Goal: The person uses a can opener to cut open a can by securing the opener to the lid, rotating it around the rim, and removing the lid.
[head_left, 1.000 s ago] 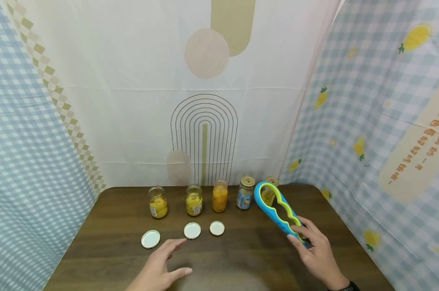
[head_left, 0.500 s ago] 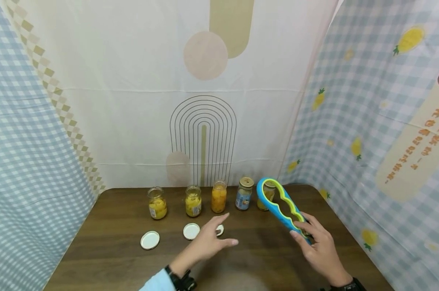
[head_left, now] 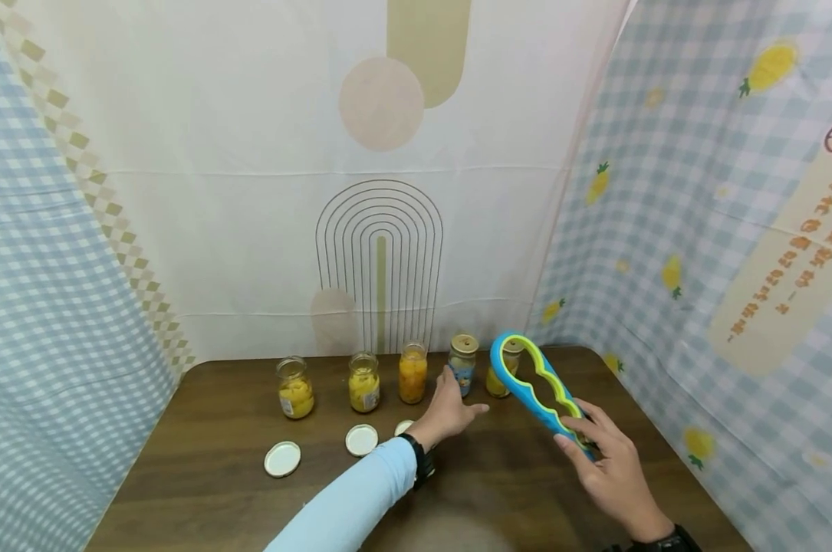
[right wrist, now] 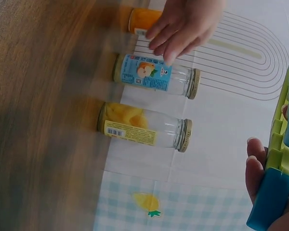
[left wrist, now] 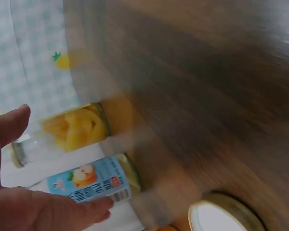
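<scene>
Right fingers point(head_left: 590, 431) grip opener point(head_left: 528, 397); left fingers point(head_left: 446, 387) wide near 2 lidded jars point(head_left: 464, 366), contact unclear.

brn tbl point(head_left: 512, 483) w/ 5 jars point(head_left: 363, 389), lids point(head_left: 282, 459)

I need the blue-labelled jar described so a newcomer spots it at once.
Along the far edge of the brown table stand five jars. Take the fourth jar from the person's left, just beyond the left hand. Its blue label sets it apart: the orange jar to its left is lidless, and the last jar to its right is labelled yellow.
</scene>
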The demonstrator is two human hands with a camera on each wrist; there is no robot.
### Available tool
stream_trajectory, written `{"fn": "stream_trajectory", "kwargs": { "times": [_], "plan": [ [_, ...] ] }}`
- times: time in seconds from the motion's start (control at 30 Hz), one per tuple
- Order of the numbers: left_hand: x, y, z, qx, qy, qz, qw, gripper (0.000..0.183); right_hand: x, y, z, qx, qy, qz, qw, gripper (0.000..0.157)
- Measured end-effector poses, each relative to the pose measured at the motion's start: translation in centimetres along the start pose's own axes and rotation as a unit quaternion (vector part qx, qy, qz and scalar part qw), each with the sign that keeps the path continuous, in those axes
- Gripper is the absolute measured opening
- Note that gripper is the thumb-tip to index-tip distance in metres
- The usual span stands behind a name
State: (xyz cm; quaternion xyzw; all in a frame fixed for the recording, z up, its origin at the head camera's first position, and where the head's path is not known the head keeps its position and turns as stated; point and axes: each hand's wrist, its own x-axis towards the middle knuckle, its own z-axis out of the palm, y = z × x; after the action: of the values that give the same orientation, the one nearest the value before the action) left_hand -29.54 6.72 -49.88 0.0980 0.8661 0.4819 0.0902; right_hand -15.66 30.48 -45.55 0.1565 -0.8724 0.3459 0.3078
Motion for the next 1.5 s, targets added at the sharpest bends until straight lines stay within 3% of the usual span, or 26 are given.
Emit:
{"fn": "stream_trajectory", "kwargs": {
  "times": [0.17,0.33,0.53,0.67,0.77,0.8,0.9,1.0,1.1,1.33,1.5],
  "plan": [
    [1.7,-0.1,0.6,-0.025,0.014,-0.027,0.9992,0.119,0.1,-0.3,-0.1,0.004,-0.005,0.008,1.000,0.028],
    [2.8,0.3,0.6,-0.071,0.024,-0.008,0.9972,0.118,0.5,-0.3,-0.5,0.002,-0.003,0.006,1.000,0.029],
    [5.3,0.9,1.8,-0.102,0.096,-0.008,0.9902,0.100,0.5,-0.3,-0.7,0.003,0.002,0.009,1.000,0.029],
    [8.8,-1.0,3.7,-0.078,0.153,-0.007,0.9852,0.084,0.2,-0.4,-0.8,0.004,0.003,0.016,1.000,0.028],
    [11.3,-3.2,5.2,-0.053,0.176,-0.008,0.9829,0.078,0.2,-0.4,-0.7,0.007,-0.002,0.020,1.000,0.028],
    [11.3,-3.3,5.1,-0.054,0.175,-0.007,0.9830,0.078,0.2,-0.5,-0.7,0.007,-0.003,0.020,1.000,0.028],
    [10.0,-2.2,4.2,-0.066,0.162,-0.011,0.9844,0.076,0.2,-0.5,-0.7,0.007,-0.005,0.020,1.000,0.028],
    [7.2,0.1,2.6,-0.078,0.149,-0.019,0.9856,0.075,0.2,-0.5,-0.6,0.007,-0.004,0.019,1.000,0.027],
    [5.8,1.3,1.9,-0.075,0.142,-0.014,0.9870,0.074,0.2,-0.5,-0.6,0.010,-0.003,0.015,1.000,0.027],
    [3.3,2.6,1.0,-0.072,0.119,0.021,0.9900,0.070,0.6,-0.2,-0.5,0.011,0.013,0.001,1.000,0.030],
    [-1.0,2.8,-0.9,-0.084,0.098,0.057,0.9899,0.060,1.3,-0.1,-0.4,0.007,0.018,-0.011,1.000,0.030]
  ]
}}
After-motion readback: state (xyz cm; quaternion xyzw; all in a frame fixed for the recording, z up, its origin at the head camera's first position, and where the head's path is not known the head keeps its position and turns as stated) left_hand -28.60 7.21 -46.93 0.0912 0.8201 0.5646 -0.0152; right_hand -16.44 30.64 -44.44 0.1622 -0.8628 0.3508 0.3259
